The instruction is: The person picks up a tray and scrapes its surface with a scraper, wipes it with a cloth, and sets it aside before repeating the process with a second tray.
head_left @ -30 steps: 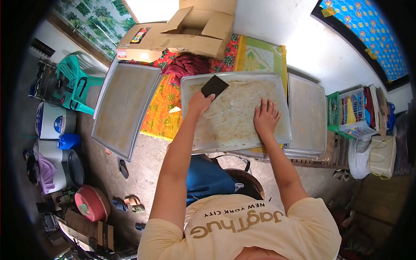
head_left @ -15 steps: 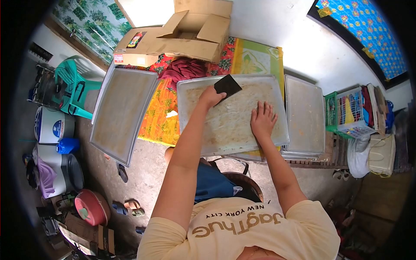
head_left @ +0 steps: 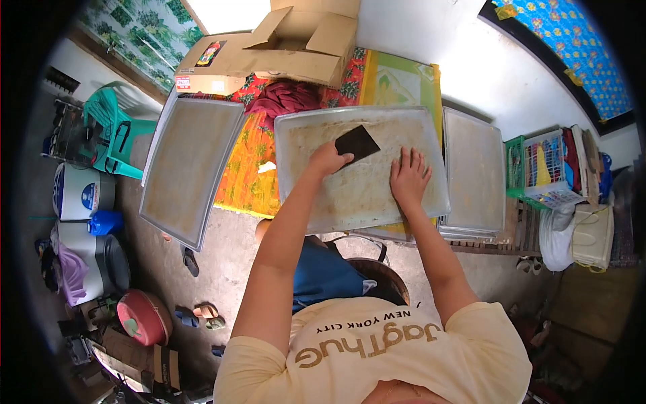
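Note:
A shallow, stained metal tray [head_left: 316, 209] lies in front of me on the table. My left hand [head_left: 328, 160] is closed on the near-left edge of a flat black rectangular piece [head_left: 358, 144], which rests against the tray's surface. To the right, my right hand [head_left: 409, 180] lies flat on the same tray, fingers spread, holding nothing. Part of another tray's edge shows beneath the near side. The underside of the black piece is hidden.
Another stained tray [head_left: 192, 168] lies on the left, and a stack of trays [head_left: 473, 175] on the right. Behind stand an open cardboard box [head_left: 296, 64] and a maroon cloth [head_left: 286, 99]. A green chair [head_left: 111, 135] and plastic baskets [head_left: 538, 161] flank the table.
My left hand has drawn the black piece a short way toward me across the tray. My right hand stays in place on the tray. The view has shifted slightly.

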`<act>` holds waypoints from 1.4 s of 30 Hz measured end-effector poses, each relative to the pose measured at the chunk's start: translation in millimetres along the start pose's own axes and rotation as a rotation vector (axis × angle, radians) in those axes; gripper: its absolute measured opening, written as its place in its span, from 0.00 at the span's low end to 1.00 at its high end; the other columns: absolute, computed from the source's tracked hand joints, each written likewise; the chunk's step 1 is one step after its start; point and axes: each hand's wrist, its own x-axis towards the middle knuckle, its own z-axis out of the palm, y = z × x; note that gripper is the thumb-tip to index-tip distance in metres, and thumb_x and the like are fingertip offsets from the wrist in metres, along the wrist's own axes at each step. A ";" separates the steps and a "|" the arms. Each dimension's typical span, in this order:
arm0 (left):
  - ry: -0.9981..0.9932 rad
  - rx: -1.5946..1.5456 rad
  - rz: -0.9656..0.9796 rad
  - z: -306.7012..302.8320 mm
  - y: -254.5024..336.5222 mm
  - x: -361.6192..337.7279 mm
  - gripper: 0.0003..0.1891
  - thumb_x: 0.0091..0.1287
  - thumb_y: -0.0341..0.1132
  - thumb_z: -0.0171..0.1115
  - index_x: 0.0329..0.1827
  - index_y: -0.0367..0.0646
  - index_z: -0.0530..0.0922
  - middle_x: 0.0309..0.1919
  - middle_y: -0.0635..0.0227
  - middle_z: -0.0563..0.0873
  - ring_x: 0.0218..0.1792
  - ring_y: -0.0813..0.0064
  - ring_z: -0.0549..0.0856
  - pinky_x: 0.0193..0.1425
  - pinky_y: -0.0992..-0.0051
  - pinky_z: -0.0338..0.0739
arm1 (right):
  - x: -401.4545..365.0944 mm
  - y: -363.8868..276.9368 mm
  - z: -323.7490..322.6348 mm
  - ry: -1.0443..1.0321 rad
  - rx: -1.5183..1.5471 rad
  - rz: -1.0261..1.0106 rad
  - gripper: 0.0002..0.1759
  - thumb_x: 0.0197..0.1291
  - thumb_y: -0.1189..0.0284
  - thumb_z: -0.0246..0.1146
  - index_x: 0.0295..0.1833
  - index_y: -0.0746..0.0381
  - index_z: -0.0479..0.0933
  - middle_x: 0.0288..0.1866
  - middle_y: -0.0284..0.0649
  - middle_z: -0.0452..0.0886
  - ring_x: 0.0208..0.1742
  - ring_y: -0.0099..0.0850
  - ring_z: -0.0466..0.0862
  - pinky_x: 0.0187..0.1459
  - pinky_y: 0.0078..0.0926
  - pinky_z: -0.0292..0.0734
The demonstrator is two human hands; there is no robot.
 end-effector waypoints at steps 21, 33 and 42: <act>-0.158 0.107 -0.198 -41.2 -9.2 -125.9 0.21 0.59 0.49 0.74 0.48 0.45 0.86 0.39 0.56 0.90 0.44 0.56 0.88 0.49 0.62 0.78 | 1.0 2.1 7.1 -0.005 -0.008 0.019 0.28 0.72 0.53 0.50 0.73 0.50 0.67 0.76 0.43 0.66 0.79 0.44 0.60 0.74 0.63 0.46; -0.276 0.017 -0.116 -36.7 -34.8 -135.5 0.17 0.63 0.36 0.73 0.52 0.39 0.83 0.40 0.67 0.90 0.40 0.75 0.85 0.48 0.72 0.78 | 1.5 4.0 10.2 -0.027 -0.028 0.029 0.29 0.72 0.52 0.49 0.74 0.49 0.66 0.77 0.41 0.65 0.79 0.42 0.59 0.75 0.62 0.45; -0.023 -0.417 -0.167 -52.6 -11.6 -144.6 0.21 0.60 0.37 0.76 0.53 0.37 0.82 0.41 0.69 0.89 0.42 0.77 0.84 0.51 0.72 0.78 | 2.1 2.9 8.1 -0.053 -0.017 0.037 0.29 0.72 0.52 0.49 0.75 0.49 0.65 0.77 0.42 0.64 0.80 0.42 0.58 0.75 0.61 0.44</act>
